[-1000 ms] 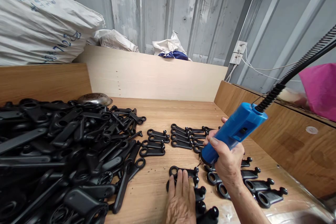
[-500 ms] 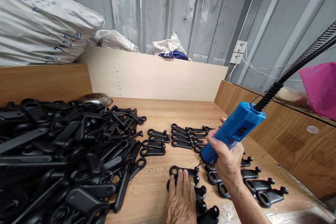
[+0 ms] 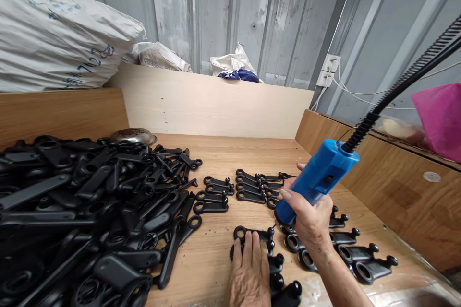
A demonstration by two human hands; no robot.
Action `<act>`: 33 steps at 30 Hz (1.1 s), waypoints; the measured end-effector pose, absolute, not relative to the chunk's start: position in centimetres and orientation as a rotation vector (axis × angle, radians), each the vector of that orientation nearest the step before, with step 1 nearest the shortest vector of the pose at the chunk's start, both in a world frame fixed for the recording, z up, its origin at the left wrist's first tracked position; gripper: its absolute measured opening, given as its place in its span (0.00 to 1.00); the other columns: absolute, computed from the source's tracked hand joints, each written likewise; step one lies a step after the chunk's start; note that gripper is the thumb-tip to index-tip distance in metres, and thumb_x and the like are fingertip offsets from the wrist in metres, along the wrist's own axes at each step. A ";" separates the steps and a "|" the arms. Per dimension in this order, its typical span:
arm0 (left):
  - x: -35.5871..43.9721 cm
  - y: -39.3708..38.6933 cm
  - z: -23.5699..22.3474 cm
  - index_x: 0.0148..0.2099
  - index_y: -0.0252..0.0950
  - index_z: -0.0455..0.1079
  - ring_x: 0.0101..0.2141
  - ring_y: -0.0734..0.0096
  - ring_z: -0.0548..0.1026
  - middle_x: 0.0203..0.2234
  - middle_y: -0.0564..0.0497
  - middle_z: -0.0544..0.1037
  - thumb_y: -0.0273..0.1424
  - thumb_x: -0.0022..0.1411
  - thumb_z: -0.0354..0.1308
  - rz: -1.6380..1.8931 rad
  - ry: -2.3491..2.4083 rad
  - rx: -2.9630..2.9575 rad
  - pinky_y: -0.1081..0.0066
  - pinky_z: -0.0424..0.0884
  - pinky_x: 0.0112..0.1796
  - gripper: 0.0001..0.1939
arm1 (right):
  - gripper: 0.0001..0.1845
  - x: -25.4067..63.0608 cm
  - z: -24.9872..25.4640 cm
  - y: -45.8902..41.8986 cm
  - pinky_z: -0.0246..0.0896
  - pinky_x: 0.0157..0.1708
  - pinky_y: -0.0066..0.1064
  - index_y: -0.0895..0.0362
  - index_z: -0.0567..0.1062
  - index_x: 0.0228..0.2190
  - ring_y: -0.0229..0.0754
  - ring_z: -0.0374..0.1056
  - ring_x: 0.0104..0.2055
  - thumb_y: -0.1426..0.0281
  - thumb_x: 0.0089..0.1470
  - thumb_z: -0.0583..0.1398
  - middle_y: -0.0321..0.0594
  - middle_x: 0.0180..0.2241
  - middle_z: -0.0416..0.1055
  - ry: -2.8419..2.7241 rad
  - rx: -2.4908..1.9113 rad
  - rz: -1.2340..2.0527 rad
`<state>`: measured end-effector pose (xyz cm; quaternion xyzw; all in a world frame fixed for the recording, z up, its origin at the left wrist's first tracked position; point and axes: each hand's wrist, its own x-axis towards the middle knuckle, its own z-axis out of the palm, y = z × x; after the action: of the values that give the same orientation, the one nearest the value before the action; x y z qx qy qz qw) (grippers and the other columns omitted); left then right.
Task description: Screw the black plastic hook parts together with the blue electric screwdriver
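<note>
The grip of the right hand (image 3: pixel 312 223) is wrapped around the tool (image 3: pixel 319 180), fingers behind the blue body and thumb across its near side. In the head view (the only one), the tool slants, its upper end joined to a black cable (image 3: pixel 367 122) and its lower end pointing down close to the knob end of the front lever (image 3: pixel 260 233). Whether the tip touches that knob cannot be told.

The left hand (image 3: pixel 248 273) lies palm down, fingers stretched out side by side and curled round nothing, pressing or resting on the front lever and others next to it. Its thumb is out of sight.

To the left is a big heap (image 3: pixel 90 211) of black levers, tangled and pointing every way on the worktop (image 3: pixel 212 151), with a bowl (image 3: pixel 134 136) behind. Smaller groups are laid out: the left group (image 3: pixel 211 207), the middle group (image 3: pixel 250 196) (its right side partly hidden by the tool) and the right group (image 3: pixel 376 267) beyond the right forearm.

Judging by that, the laying out is only partly done: far more levers look to be in the heap than in the groups. Which laid-out ones are finished cannot be told.
</note>
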<state>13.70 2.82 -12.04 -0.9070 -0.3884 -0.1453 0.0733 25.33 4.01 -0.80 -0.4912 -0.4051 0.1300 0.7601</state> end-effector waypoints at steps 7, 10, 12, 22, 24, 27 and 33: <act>13.8 2.8 -11.8 0.53 0.35 0.66 0.54 0.54 0.64 0.52 0.43 0.66 0.31 0.66 0.46 -0.476 -1.236 -2.774 0.57 0.64 0.53 0.16 | 0.16 25.4 -1.2 4.1 0.62 0.19 0.27 0.59 0.72 0.22 0.37 0.64 0.21 0.63 0.32 0.70 0.36 0.22 0.70 -0.909 -1.107 0.269; 13.9 2.7 -11.9 0.54 0.35 0.65 0.55 0.53 0.62 0.54 0.43 0.65 0.29 0.66 0.44 -0.440 -1.249 -2.791 0.54 0.62 0.54 0.17 | 0.16 25.1 -1.5 3.9 0.62 0.20 0.27 0.59 0.72 0.22 0.36 0.64 0.21 0.63 0.31 0.70 0.36 0.22 0.70 -0.920 -1.158 0.265; 13.9 2.7 -11.8 0.55 0.35 0.64 0.56 0.53 0.61 0.54 0.43 0.64 0.28 0.66 0.42 -0.415 -1.264 -2.803 0.52 0.60 0.55 0.18 | 0.16 24.8 -1.6 3.8 0.62 0.19 0.27 0.59 0.72 0.22 0.37 0.64 0.21 0.63 0.32 0.70 0.36 0.22 0.70 -0.942 -1.157 0.276; 14.0 2.6 -11.1 0.54 0.30 0.65 0.56 0.54 0.61 0.54 0.41 0.64 0.27 0.66 0.42 -0.382 -1.315 -2.846 0.57 0.60 0.56 0.18 | 0.30 24.7 0.4 2.6 0.61 0.21 0.31 0.56 0.68 0.44 0.39 0.63 0.21 0.65 0.37 0.67 0.33 0.22 0.70 -0.920 -0.911 0.334; 14.0 2.6 -11.1 0.55 0.30 0.65 0.56 0.55 0.61 0.55 0.42 0.63 0.26 0.66 0.41 -0.384 -1.324 -2.846 0.56 0.59 0.56 0.19 | 0.38 24.9 0.5 2.5 0.60 0.22 0.32 0.54 0.62 0.51 0.39 0.63 0.21 0.64 0.37 0.67 0.33 0.22 0.70 -0.946 -0.932 0.380; 14.0 2.6 -11.2 0.54 0.32 0.65 0.56 0.55 0.61 0.55 0.43 0.64 0.26 0.66 0.41 -0.402 -1.337 -2.841 0.57 0.60 0.56 0.19 | 0.42 24.9 0.2 2.5 0.60 0.22 0.32 0.53 0.59 0.54 0.40 0.64 0.21 0.64 0.37 0.67 0.33 0.23 0.70 -0.973 -0.982 0.434; 13.9 2.5 -11.6 0.53 0.35 0.68 0.56 0.54 0.61 0.54 0.44 0.65 0.27 0.65 0.44 -0.433 -1.280 -2.804 0.54 0.61 0.55 0.17 | 0.44 24.9 0.0 2.5 0.60 0.24 0.34 0.52 0.57 0.55 0.42 0.65 0.23 0.63 0.37 0.67 0.34 0.24 0.70 -0.978 -1.005 0.468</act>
<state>13.87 2.50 -11.55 -0.9007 -0.4113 -0.1392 0.0143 24.91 2.47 0.02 -0.4580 -0.4458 0.2134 0.7389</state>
